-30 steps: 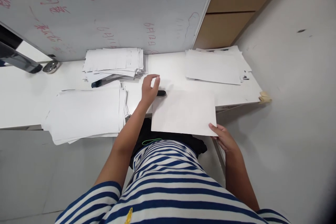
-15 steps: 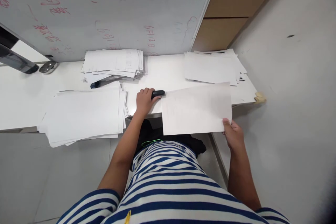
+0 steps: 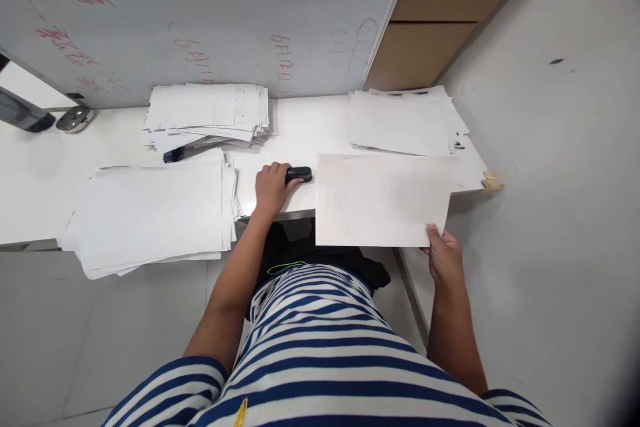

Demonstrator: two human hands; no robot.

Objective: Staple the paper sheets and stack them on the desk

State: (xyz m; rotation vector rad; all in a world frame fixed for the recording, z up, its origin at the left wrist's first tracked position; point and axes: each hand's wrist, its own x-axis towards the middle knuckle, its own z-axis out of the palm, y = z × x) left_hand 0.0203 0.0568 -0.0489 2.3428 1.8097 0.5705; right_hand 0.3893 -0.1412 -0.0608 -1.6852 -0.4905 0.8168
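My left hand (image 3: 273, 187) is wrapped round a black stapler (image 3: 301, 174) that rests on the white desk near its front edge. Between thumb and fingers, my right hand (image 3: 444, 252) pinches the lower right corner of a sheet of paper (image 3: 383, 200). The sheet lies roughly level, overhanging the desk's front edge. Its left edge is just right of the stapler's tip, with a small gap between them. Whether it is one sheet or a few together, I cannot tell.
Paper stacks stand at the back left (image 3: 200, 107), front left (image 3: 155, 213) and back right (image 3: 400, 121) of the desk (image 3: 310, 127). The front left stack overhangs the edge. Behind rises a whiteboard (image 3: 225, 7); a wall (image 3: 560, 147) is at right. A computer mouse (image 3: 75, 119) lies far left.
My right hand has drawn the paper slightly right, so its left edge has come away from the stapler's tip. My left hand still holds the stapler. The whole view has shifted a little.
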